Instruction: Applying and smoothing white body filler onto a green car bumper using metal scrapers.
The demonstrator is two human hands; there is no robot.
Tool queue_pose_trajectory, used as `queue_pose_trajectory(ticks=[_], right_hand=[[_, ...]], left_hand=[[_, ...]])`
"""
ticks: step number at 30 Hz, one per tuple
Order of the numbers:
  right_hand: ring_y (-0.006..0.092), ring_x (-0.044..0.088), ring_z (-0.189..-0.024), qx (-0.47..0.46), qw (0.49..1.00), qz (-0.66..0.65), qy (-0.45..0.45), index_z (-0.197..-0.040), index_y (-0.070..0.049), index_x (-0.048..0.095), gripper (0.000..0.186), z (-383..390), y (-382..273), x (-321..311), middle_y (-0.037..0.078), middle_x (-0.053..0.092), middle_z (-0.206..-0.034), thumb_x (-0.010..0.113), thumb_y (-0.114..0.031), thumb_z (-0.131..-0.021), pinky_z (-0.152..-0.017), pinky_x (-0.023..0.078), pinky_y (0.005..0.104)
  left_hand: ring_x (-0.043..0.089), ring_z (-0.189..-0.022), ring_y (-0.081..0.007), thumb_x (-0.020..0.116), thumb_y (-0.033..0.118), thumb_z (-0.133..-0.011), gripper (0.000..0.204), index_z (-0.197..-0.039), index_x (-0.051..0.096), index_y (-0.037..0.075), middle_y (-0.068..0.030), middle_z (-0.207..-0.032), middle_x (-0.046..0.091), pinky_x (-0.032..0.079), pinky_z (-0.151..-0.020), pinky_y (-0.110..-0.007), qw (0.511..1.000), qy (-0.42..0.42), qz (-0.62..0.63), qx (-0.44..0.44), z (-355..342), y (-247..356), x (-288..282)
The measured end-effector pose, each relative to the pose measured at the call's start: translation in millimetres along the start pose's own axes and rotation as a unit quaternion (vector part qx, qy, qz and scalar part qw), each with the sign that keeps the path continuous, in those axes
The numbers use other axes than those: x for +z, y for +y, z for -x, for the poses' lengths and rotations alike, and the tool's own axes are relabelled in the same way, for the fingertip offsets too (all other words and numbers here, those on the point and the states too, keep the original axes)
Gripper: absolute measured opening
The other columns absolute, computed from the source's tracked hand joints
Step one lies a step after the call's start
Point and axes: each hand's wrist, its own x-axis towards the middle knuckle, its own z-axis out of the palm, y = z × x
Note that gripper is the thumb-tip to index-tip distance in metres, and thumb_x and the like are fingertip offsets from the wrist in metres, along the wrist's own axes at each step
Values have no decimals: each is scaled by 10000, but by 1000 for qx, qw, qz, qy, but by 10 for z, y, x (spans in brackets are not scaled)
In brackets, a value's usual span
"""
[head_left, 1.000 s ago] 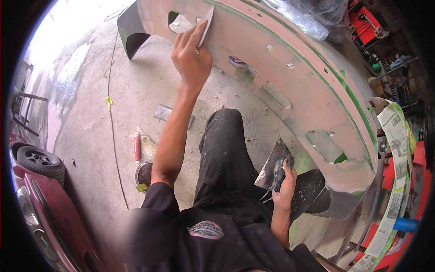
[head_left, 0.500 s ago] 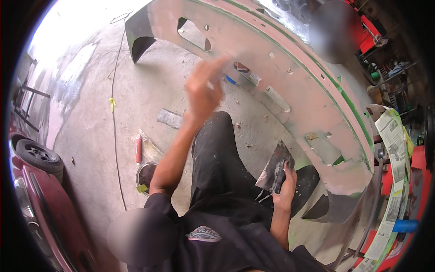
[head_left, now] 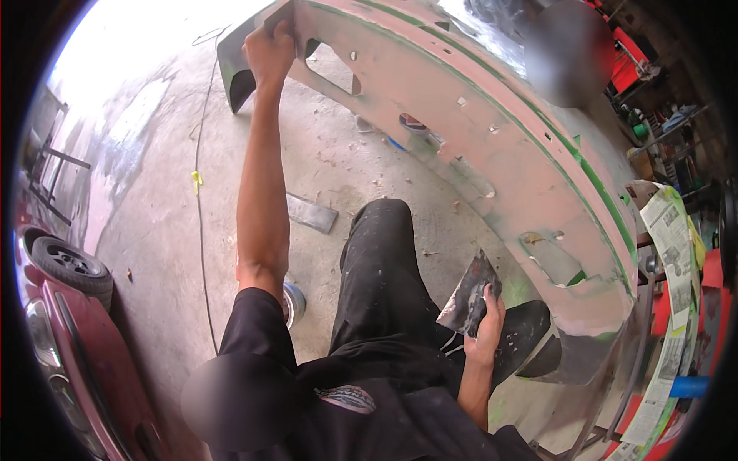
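Note:
A long curved car bumper (head_left: pixel 430 84), pinkish with green edges and grey ends, arcs across the upper right. My left hand (head_left: pixel 269 54) reaches its far left end with curled fingers. Just beyond them shows a dark flat patch (head_left: pixel 278 15); whether it is a held piece or part of the bumper is unclear. In my right hand (head_left: pixel 487 326), near my right knee, is a dark flat board smeared with pale putty (head_left: pixel 470 296), thumb on top. A tin (head_left: pixel 295 306) stands on the floor, partly covered by my left arm.
A grey flat strip (head_left: pixel 311 213) lies on the concrete floor. A cable with a yellow tag (head_left: pixel 197 183) runs along the left. Beyond it are a red car (head_left: pixel 92 361) and a wheel (head_left: pixel 71 265). At the right stands a newspaper-masked curved part (head_left: pixel 665 253) near cluttered shelves.
My left hand has swept forward and left to the bumper's far end, and its arm now covers the red tube beside the tin. My right hand keeps the board almost where it was.

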Motion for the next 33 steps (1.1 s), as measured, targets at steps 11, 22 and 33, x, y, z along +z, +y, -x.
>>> queue_pose_trajectory(ticks=[11,22,33], right_hand=[[131,609,-853,18,999,-11,28,-1031,-30,642,231,-11,-56,-174,20,642,-970,638,-236,-925,-756,481,285],[156,616,-924,25,999,-15,17,-1082,-18,614,275,-39,-94,-317,45,636,-1024,643,-238,-919,-817,480,307],[128,605,-887,-9,999,-30,-12,-1046,-14,637,240,-46,-74,-327,25,644,-998,620,-227,-937,-780,473,290]], left_hand=[[671,-785,-390,587,190,-836,228,-931,711,23,-221,-772,677,497,-763,-419,999,-14,-4,-31,232,230,53],[662,-679,-319,592,155,-858,224,-931,694,-31,-207,-716,662,487,-663,-378,1000,-10,2,26,608,627,42],[678,-778,-318,533,-49,-821,317,-1081,696,33,-188,-894,684,518,-717,-367,990,-56,89,97,1729,1408,-126]])
